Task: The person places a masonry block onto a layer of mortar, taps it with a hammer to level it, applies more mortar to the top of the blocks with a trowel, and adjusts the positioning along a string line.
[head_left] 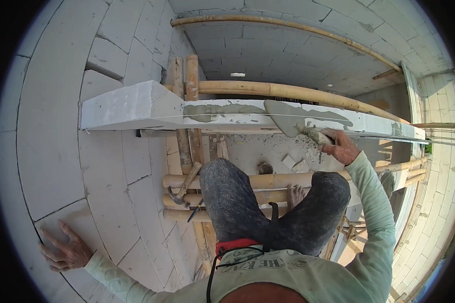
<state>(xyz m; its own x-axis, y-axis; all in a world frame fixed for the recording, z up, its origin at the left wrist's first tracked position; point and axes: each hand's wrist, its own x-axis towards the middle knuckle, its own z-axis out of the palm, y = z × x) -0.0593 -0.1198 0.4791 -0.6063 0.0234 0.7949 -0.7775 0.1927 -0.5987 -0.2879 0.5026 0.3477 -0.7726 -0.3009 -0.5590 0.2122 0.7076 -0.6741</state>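
Observation:
My right hand (343, 147) grips the handle of a mortar-smeared trowel (287, 117). Its broad blade rests on, or just over, the top of a row of white blocks (247, 120). Grey mortar (222, 109) is spread along that top on both sides of the blade. At the row's left end a white block (131, 107) stands higher, against the side wall. A thin string runs along the row's front. Far to the left, my left hand (65, 248) lies with fingers spread on the block wall (103, 222), holding nothing.
Bamboo poles (278, 181) form scaffolding under my bent legs. A claw hammer (180, 196) hangs on them beside my left knee. Another bamboo pole (288, 91) runs behind the block row. A dark bucket (264, 167) and broken block pieces (293, 161) lie far below.

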